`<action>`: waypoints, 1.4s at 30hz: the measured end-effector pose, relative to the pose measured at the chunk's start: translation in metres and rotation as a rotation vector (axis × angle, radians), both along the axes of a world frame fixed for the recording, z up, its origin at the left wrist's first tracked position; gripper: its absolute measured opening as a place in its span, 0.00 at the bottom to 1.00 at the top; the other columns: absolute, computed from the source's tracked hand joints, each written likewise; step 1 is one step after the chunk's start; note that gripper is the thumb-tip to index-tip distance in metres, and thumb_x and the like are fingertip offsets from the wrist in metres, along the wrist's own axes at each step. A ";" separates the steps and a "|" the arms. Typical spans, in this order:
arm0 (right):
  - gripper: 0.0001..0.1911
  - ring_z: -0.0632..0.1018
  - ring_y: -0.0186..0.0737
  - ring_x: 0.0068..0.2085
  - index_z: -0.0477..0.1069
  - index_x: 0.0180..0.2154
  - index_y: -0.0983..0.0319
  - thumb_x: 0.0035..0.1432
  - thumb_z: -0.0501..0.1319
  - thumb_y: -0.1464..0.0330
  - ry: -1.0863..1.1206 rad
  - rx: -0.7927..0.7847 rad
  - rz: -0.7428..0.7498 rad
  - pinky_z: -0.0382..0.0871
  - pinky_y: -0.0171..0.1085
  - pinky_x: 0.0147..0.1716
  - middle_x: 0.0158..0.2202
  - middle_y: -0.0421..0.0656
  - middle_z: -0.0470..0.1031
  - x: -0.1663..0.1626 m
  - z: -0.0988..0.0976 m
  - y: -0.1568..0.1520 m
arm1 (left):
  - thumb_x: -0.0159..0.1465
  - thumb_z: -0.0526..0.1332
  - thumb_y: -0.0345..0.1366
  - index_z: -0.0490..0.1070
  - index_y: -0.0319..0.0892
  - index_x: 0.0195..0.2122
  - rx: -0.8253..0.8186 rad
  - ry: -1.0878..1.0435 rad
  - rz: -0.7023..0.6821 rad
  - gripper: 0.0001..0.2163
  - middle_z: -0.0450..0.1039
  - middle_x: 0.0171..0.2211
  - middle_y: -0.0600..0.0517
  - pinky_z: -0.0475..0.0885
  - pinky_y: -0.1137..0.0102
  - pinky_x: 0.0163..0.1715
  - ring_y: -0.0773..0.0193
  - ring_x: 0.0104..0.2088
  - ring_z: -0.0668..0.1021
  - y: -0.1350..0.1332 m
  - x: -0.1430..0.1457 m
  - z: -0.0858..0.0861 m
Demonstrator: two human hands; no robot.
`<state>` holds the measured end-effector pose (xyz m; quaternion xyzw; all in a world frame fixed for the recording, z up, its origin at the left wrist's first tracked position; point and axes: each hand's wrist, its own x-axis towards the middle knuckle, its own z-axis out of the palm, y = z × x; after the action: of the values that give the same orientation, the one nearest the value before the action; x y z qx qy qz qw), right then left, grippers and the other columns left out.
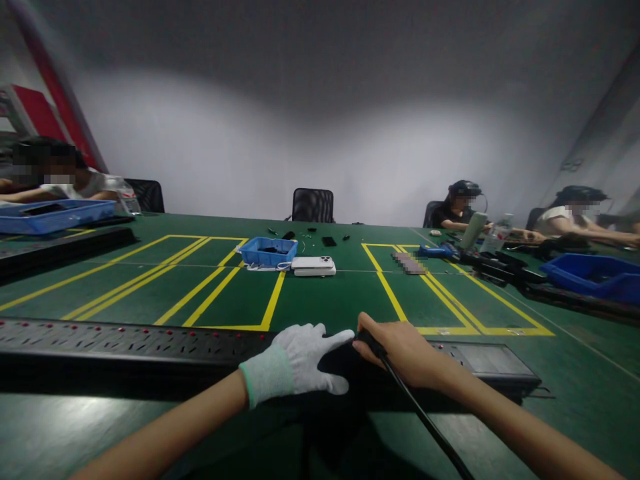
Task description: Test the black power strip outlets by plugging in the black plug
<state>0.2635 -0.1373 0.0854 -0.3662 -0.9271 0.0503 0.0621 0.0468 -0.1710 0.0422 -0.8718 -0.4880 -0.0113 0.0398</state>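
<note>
My left hand (303,360), in a white knit glove with a green cuff, is spread over a long black strip (125,340) with slots and red dots, like a power strip. Its index finger points right, close to the fingertips of my right hand (400,347). That bare right hand is closed round a black plug (370,341), most of it hidden by the fingers. A thick black cable (425,420) runs from it to the bottom edge. Whether the left index finger touches the plug, I cannot tell.
Beyond lie a blue tray (270,252), a white phone-like device (313,267) and a blurred flat piece (409,263) among yellow tape lines. Another blue bin (595,277) stands right, a blue tray (60,217) left. Co-workers sit at both sides; an office chair (313,205) is opposite.
</note>
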 end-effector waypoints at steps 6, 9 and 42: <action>0.11 0.76 0.40 0.30 0.60 0.41 0.57 0.63 0.50 0.58 -0.124 -0.045 0.063 0.53 0.32 0.24 0.31 0.41 0.76 -0.004 0.011 0.010 | 0.51 0.40 0.70 0.46 0.55 0.63 0.005 0.027 0.009 0.41 0.66 0.34 0.47 0.62 0.67 0.25 0.54 0.30 0.72 0.003 0.000 0.000; 0.11 0.77 0.43 0.32 0.59 0.42 0.58 0.62 0.51 0.59 -0.161 0.091 0.029 0.51 0.33 0.24 0.32 0.42 0.76 -0.009 -0.001 0.001 | 0.50 0.39 0.70 0.49 0.55 0.62 0.023 0.035 0.052 0.42 0.66 0.34 0.46 0.62 0.66 0.26 0.55 0.30 0.71 0.000 0.005 -0.001; 0.13 0.75 0.40 0.29 0.64 0.42 0.59 0.59 0.51 0.60 0.208 0.493 -0.226 0.51 0.32 0.26 0.29 0.42 0.75 0.034 -0.054 -0.090 | 0.50 0.42 0.70 0.49 0.57 0.62 0.153 0.061 0.174 0.41 0.69 0.40 0.44 0.65 0.63 0.34 0.49 0.38 0.75 -0.089 0.070 0.008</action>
<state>0.2971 -0.2270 0.0316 -0.4337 -0.8534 -0.1465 0.2494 0.1165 -0.2600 0.0505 -0.8206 -0.5580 -0.0184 0.1220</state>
